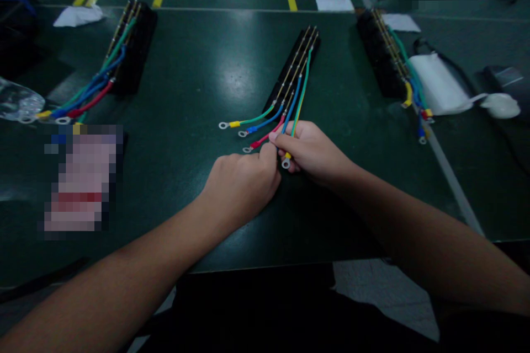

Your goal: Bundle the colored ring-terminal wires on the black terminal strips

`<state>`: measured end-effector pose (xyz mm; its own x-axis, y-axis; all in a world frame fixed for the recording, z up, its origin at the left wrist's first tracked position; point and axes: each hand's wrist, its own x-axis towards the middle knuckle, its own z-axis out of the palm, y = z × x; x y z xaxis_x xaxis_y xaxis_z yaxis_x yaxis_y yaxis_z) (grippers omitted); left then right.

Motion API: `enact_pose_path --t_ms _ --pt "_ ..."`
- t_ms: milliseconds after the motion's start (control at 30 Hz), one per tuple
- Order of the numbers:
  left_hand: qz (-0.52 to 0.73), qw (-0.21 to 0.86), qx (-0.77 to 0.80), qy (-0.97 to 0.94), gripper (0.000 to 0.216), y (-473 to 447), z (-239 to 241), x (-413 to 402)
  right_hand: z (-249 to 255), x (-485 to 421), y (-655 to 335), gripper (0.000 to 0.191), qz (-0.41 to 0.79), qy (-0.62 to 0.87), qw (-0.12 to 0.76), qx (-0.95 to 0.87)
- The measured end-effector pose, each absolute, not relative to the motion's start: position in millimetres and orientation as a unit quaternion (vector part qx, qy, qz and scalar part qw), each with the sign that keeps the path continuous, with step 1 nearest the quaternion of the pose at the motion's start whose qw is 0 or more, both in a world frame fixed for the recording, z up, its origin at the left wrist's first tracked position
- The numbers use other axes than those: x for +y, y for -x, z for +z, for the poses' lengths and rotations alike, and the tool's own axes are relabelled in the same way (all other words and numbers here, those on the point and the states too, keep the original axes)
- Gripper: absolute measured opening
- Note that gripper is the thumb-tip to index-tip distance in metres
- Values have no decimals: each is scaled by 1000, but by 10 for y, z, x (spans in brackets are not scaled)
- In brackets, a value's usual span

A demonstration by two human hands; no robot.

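Centrally, the black terminal strip (296, 66) lay on the green table (199, 77). Just below its near end, the right hand (312, 151) pinched a green wire (303, 94); the left hand (242, 185), curled shut, apparently touched the red wire (265, 137) beside it.

dim, greenish cast | overhead glare on table (232, 80) | edges bowed, wide-angle | pixelated patches | mild blur

R hand (311, 152) grips wires (295, 103); L hand (242, 185) fisted.
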<state>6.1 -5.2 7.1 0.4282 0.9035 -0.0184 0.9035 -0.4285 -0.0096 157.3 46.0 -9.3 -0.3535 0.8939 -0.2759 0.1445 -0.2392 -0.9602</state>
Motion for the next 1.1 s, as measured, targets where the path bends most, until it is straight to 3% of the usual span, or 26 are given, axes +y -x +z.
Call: enact_pose_path --t_ms 600,867,1100 --pt "10 2 529 -849 33 -51 28 -41 -107 464 -1592 14 616 487 294 -545" --pt "19 17 522 -853 36 -46 35 -49 -107 452 -1585 24 620 475 305 -545" --pt "21 21 524 -851 35 -52 32 -38 -121 461 -1590 22 615 473 305 -553"
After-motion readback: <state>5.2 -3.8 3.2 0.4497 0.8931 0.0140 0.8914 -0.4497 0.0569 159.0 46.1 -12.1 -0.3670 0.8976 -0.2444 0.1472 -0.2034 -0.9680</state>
